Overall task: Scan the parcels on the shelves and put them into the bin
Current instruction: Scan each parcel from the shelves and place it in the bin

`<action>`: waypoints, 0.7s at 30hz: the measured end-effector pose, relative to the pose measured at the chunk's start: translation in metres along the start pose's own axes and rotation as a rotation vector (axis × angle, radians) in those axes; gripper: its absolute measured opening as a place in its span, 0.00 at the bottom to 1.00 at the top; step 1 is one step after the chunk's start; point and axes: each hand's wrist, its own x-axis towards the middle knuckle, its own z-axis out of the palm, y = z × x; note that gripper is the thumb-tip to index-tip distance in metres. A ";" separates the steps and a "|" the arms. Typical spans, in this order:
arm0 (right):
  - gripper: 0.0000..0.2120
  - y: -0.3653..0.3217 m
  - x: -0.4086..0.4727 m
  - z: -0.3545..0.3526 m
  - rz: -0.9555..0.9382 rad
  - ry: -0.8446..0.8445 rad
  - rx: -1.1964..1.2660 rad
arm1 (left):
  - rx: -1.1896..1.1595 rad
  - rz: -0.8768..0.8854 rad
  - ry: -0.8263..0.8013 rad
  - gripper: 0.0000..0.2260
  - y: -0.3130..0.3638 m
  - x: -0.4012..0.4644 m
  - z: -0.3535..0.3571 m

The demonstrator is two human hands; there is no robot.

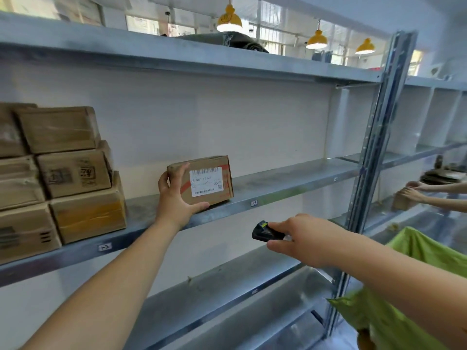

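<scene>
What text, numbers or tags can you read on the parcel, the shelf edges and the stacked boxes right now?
"5-N01 (5-N01)", partly hidden: white label on the parcel gripped by the left hand.
Barcodes and small print on that label: too small to read.
"1-2", roughly: shelf tag.
Second shelf tag: blurred.
Stamps on the stacked boxes: unreadable.
Scanner in the right hand: no legible text.

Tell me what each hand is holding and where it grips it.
The left hand grips the labelled brown cardboard box at its left end, on the metal shelf. The right hand holds the black handheld scanner by its rear.
</scene>
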 end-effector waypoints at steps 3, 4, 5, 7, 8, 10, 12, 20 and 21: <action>0.30 0.002 -0.008 0.000 0.008 0.004 -0.009 | 0.022 0.001 0.003 0.54 0.000 0.000 0.000; 0.30 0.003 -0.011 0.001 0.007 0.006 -0.002 | 0.021 -0.002 0.004 0.54 0.001 -0.001 0.000; 0.30 0.004 -0.012 0.003 0.007 0.012 0.007 | 0.015 -0.003 0.008 0.54 0.003 -0.002 0.000; 0.30 0.008 -0.016 0.005 0.015 0.028 0.024 | -0.015 0.003 0.018 0.54 0.009 -0.005 0.000; 0.31 0.009 -0.017 0.007 0.022 0.039 0.033 | -0.041 0.010 0.022 0.54 0.013 -0.007 0.002; 0.31 0.015 -0.020 0.011 0.037 0.070 0.055 | -0.105 0.031 0.013 0.54 0.023 -0.015 0.007; 0.30 0.025 -0.023 0.015 0.059 0.106 0.112 | -0.163 0.058 -0.033 0.54 0.035 -0.025 0.017; 0.30 0.096 -0.053 0.044 0.220 0.197 0.318 | -0.333 0.003 -0.294 0.53 0.080 -0.063 0.102; 0.31 0.108 -0.059 0.049 0.250 0.197 0.327 | -0.343 -0.002 -0.321 0.53 0.085 -0.067 0.116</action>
